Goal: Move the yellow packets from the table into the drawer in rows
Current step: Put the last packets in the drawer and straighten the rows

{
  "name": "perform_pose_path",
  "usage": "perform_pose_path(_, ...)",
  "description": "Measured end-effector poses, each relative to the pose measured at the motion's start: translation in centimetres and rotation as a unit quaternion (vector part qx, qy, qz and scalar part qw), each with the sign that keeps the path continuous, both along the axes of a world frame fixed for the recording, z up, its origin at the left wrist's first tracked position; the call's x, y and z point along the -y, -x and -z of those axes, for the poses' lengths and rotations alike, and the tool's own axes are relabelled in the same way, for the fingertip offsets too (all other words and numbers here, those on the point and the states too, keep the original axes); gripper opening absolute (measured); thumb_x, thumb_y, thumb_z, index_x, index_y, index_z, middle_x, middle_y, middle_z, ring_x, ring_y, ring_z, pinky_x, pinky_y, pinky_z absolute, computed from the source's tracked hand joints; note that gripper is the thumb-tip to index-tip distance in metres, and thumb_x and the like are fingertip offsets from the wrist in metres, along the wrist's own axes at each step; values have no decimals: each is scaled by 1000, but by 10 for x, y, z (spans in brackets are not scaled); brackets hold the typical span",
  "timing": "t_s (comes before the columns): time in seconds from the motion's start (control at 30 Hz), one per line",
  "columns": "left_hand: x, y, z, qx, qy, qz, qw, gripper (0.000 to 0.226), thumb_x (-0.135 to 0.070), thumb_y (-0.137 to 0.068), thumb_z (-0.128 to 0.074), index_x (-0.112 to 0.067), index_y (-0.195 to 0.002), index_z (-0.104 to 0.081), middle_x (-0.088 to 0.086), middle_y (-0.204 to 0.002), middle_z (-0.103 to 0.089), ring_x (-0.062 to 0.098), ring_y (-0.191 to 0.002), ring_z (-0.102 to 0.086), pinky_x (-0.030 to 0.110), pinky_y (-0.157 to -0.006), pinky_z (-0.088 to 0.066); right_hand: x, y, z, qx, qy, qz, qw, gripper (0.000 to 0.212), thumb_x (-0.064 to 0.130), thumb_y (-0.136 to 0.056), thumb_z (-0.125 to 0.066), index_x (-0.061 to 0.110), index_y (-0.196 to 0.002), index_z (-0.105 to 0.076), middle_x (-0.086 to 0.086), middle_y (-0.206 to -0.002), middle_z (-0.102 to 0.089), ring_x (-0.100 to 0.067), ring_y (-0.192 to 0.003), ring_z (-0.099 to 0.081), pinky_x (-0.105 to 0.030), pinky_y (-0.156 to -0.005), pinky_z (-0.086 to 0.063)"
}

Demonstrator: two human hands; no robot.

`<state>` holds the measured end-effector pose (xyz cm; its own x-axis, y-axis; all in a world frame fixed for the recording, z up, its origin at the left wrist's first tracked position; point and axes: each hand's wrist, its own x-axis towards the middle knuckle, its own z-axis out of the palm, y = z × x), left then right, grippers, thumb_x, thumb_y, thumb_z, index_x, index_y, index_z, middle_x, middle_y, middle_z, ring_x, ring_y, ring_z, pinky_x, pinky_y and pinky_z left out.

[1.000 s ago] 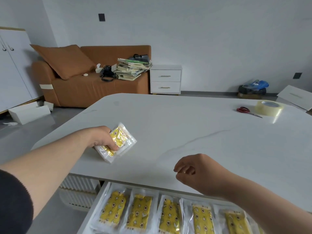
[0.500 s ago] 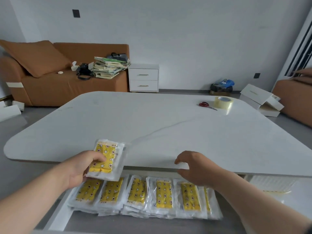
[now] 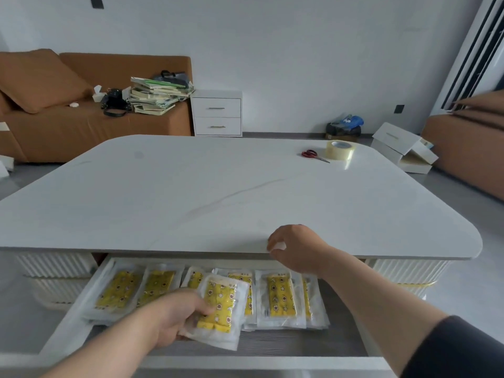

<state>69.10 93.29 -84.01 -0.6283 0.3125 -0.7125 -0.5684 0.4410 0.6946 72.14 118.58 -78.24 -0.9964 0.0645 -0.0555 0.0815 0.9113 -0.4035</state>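
seven yellow packets [image 3: 278, 293] showing, one open drawer [image 3: 68, 331], one table [image 3: 191, 186], one pair of scissors [image 3: 311, 154], one tape roll [image 3: 341, 150]

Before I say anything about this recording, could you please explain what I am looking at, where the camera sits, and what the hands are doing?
There is no machine here: a person works with two bare hands, and the wide-angle camera is worn on their head, looking forward and down. The left hand grips a yellow packet above the open drawer under the white table. A row of similar yellow packets already lies in the drawer. The right hand is at the table's front edge, fingers loosely curled, holding nothing. Far across the tabletop, to the right, lie red-handled scissors and a roll of clear tape. A sofa and a small cabinet stand behind.
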Motion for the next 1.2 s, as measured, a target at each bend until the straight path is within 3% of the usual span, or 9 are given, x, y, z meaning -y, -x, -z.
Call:
perform_pose_path(0.13, -30, -3, 5, -46, 65, -12, 997, 4, -3, -91, -62, -5, -94, -60, 8, -91, -70, 21, -85, -65, 29, -73, -48, -2, 2, 3, -14, 9, -5, 1000, 19, 26, -91, -56, 28, -99, -73, 12, -111, -68, -12, -103, -60, -22, -86, -46)
perform_pose_path(0.27, -53, 10, 14, -75, 140, -11, 987, 53, -15, -92, -64, 1, -138, -44, 15, -142, -48, 31, -131, -45, 38, -98, -41, -5, 3, 7, -27, 19, -8, 999, 18, 27, -91, -56, 27, -98, -72, 13, -109, -67, -11, -101, -59, -19, -82, -42)
perform_pose_path(0.37, -66, 16, 15, -93, 201, 0, 975, 58, -25, -95, -60, 1, -142, -38, 14, -144, -46, 28, -129, -47, 31, -95, -43, -6, 2, 8, -28, 24, -12, 999, 19, 26, -92, -55, 27, -98, -73, 13, -109, -67, -10, -99, -58, -18, -81, -42)
perform_pose_path(0.47, -73, 19, 19, -108, 215, 4, 971, 57, -24, -99, -52, 4, -144, -32, 17, -150, -39, 29, -135, -42, 32, -108, -39, -7, 2, 9, -30, 25, -17, 999, 21, 25, -92, -54, 27, -99, -73, 13, -109, -67, -10, -98, -59, -18, -81, -42)
perform_pose_path(0.53, -76, 24, 28, -123, 203, 0, 971, 51, -14, -97, -55, 7, -139, -38, 20, -144, -44, 29, -128, -49, 31, -101, -43, -8, 2, 10, -31, 26, -19, 999, 20, 25, -92, -54, 27, -98, -73, 13, -109, -67, -10, -99, -59, -19, -82, -44)
perform_pose_path(0.63, -77, 26, 35, -151, 207, -19, 966, 46, -3, -90, -60, 6, -132, -47, 12, -103, -61, 22, -82, -56, 30, -68, -47, -8, 3, 11, -31, 24, -20, 999, 20, 26, -92, -55, 28, -98, -73, 13, -110, -67, -11, -100, -59, -21, -86, -46)
perform_pose_path(0.73, -76, 21, 34, -209, 271, 6, 940, 46, -8, -84, -58, -2, -129, -51, 5, -80, -58, 17, -66, -56, 22, -51, -40, -8, 4, 12, -33, 19, -22, 999, 21, 26, -91, -54, 29, -98, -73, 14, -112, -66, -11, -103, -59, -23, -89, -47)
perform_pose_path(0.93, -73, 17, 31, -342, 334, 81, 874, 64, -10, -84, -51, -6, -141, -23, 14, -114, -57, 27, -94, -63, 27, -57, -44, -7, 2, 10, -31, 20, -22, 999, 21, 26, -91, -54, 29, -100, -73, 15, -114, -66, -10, -104, -58, -20, -88, -45)
perform_pose_path(1.2, -64, 23, 38, -485, 378, 251, 747, 30, -22, -88, -52, -16, -118, -52, 5, -125, -46, 26, -112, -48, 33, -86, -46, -6, 2, 10, -37, 6, -27, 999, 20, 26, -91, -55, 28, -101, -72, 14, -114, -65, -10, -104, -58, -21, -90, -46)
